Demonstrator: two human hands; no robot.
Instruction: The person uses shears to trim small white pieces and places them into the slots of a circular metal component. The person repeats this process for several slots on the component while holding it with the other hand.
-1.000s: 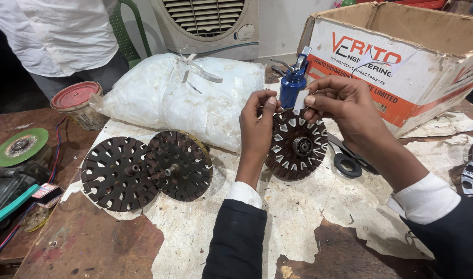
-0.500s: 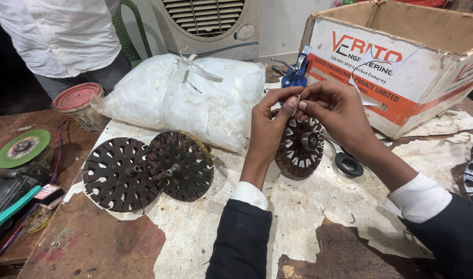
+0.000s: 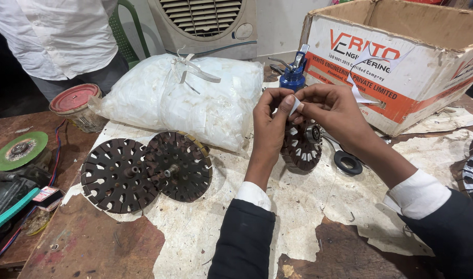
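Pinching a small white paper slip (image 3: pixel 295 106) between thumb and forefinger, our left hand (image 3: pixel 271 121) and right hand (image 3: pixel 332 111) meet over a dark slotted stator disc (image 3: pixel 301 147); both sets of fingers are narrow, closed on the slip. The disc stands tilted on the desk (image 3: pixel 92 248), partly hidden behind our hands. Just behind sits a blue bottle (image 3: pixel 292 77), then a cardboard box (image 3: pixel 401 62). A black ring (image 3: pixel 348 161) lies right of the disc. To the left lie two overlapping slotted discs (image 3: pixel 146 173), with a tied white plastic bag (image 3: pixel 195 101) beyond. A red-lidded tin (image 3: pixel 76 106) and a green grinding wheel (image 3: pixel 20 150) lie farther left.
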